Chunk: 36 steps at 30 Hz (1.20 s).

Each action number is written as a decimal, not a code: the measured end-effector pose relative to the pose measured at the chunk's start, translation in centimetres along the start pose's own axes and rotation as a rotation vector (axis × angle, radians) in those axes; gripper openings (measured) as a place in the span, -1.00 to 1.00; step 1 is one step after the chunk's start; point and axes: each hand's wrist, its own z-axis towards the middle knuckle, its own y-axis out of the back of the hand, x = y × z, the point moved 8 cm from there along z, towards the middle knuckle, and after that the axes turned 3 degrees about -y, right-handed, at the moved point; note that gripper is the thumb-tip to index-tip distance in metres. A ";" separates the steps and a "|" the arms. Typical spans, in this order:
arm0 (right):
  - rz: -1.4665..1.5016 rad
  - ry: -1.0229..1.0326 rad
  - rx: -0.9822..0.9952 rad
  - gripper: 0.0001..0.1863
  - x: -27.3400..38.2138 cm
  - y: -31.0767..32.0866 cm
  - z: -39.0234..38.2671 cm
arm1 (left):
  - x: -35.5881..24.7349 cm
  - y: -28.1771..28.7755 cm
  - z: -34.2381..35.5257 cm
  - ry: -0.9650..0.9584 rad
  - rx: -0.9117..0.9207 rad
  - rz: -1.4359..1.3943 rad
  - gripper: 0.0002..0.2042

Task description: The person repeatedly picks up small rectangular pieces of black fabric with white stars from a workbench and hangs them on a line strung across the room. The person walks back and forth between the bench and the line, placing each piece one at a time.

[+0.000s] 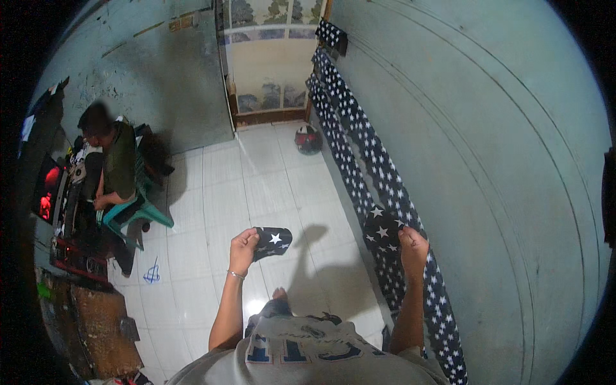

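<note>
My left hand (243, 249), a band on its wrist, pinches the left edge of a small black star-printed piece (274, 242). The piece looks like cloth or thin sheet and curls at its right end. Farther right, by the wall, my right hand (414, 249) is closed on the right edge of another black star-printed piece (381, 231). Behind that piece run long black strips with white stars (359, 131), stretching along the right wall toward the door. The matching pattern makes the held piece's lower edge hard to separate from the strips.
A person (120, 160) sits on a green plastic chair (149, 215) at the left, beside dark equipment with a red glow (48, 186). On the white tiled floor (256, 173), a helmet (308, 139) lies near the door (269, 64). Brown boards (102, 321) stand at lower left.
</note>
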 end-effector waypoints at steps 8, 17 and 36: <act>-0.078 -0.054 0.087 -0.81 2.2 -12.4 18.6 | -2.4 1.3 20.6 -0.059 -0.021 -0.009 -0.84; -0.245 0.263 0.223 -0.80 7.7 -27.7 45.1 | -3.0 0.5 42.5 -0.095 -0.127 -0.142 -0.81; 0.266 0.127 -0.374 -0.82 14.0 -41.0 85.9 | -12.1 2.0 89.0 -0.088 0.043 -0.092 -0.83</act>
